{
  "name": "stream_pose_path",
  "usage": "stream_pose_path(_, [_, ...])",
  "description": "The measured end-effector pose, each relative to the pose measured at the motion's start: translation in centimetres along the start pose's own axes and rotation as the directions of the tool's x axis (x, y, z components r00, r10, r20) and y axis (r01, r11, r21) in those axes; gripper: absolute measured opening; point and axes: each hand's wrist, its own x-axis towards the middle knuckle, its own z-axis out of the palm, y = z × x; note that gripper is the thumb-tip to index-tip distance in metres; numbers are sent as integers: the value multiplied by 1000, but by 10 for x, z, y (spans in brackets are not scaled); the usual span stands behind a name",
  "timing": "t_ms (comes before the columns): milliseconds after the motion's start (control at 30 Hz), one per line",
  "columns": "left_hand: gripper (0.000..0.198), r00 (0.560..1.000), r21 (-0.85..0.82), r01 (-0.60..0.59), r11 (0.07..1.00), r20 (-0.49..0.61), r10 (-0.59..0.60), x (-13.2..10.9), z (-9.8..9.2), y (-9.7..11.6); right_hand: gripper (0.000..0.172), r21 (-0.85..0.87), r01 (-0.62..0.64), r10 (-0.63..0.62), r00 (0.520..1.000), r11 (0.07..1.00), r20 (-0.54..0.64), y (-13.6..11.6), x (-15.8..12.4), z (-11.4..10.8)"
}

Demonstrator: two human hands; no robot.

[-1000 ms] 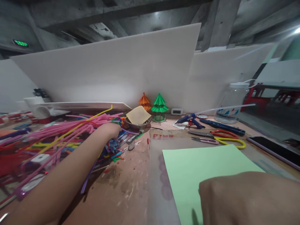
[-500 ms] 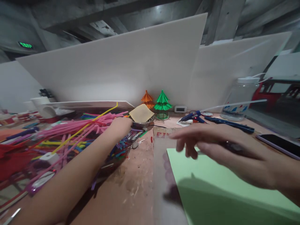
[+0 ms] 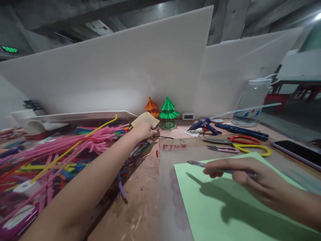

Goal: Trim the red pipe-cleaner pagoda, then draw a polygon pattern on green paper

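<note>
My right hand (image 3: 240,174) is closed around a pen (image 3: 197,163), which points left above a sheet of light green paper (image 3: 200,207). The hand's shadow falls across that sheet. My left hand (image 3: 144,130) reaches far forward, its fingers curled down at a tan paper square (image 3: 146,119). In the earlier view a round dark object shows under that square; the hand now covers it, so what the fingers hold is hidden. Just behind stand a green paper pagoda-like model (image 3: 168,113) and an orange one (image 3: 150,106).
Pink pipe cleaners (image 3: 72,140) and other coloured pieces crowd the left side. Scissors (image 3: 248,144), thread snips (image 3: 223,149), a blue glue gun (image 3: 207,125), a dark blue cutter (image 3: 242,131), a phone (image 3: 298,152) and a clear bottle (image 3: 248,103) lie or stand right. White boards (image 3: 125,70) rise behind.
My left hand has come into sight, over the round object by the tan square. My right hand has dropped lower, nearer the green sheet, showing the pen and uncovering the scissors. The view turned slightly right.
</note>
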Motion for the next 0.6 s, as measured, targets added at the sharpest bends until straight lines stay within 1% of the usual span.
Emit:
stream_pose_path(33, [35,1000,18,-14,1000,2,14,5,-2,2,64,23,-3,2,1000,1000,26,5,-5,3])
stream_pose_path(100, [35,999,69,-47,997,-19,48,16,-3,10,61,38,9,-9,1000,999,-3,12,-13,12])
stream_pose_path(167, [35,993,132,-80,988,-75,90,26,2,26,63,46,33,-32,999,998,-28,15,-17,19])
stream_pose_path(233, [37,982,194,-108,975,-130,135,37,12,45,63,36,39,-38,999,999,-33,13,-19,24])
stream_pose_path(267, [37,977,221,-118,968,-148,153,41,18,54,58,23,21,-20,999,1000,-36,12,-20,24])
stream_pose_path(333, [39,970,264,-128,956,-166,176,49,27,69,42,-28,-48,47,998,998,-39,10,-21,21])
stream_pose_path(400, [39,967,296,-132,946,-171,189,54,32,77,26,-128,-67,67,998,990,-7,12,-26,15])
stream_pose_path(433, [39,965,311,-134,941,-174,194,55,31,79,25,-189,-46,53,998,981,34,15,-29,11])
stream_pose_path(500, [39,961,337,-131,932,-188,203,52,26,81,34,-294,9,32,990,956,136,23,-37,4])
stream_pose_path(533, [38,958,349,-125,929,-203,205,47,21,83,40,-325,-1,61,983,946,174,27,-40,2])
stream_pose_path(567, [37,952,359,-119,926,-222,208,39,15,86,46,-343,-46,116,975,938,188,31,-42,2])
stream_pose_path(600, [34,946,366,-112,924,-244,211,29,9,90,48,-351,-116,189,965,929,180,33,-43,4])
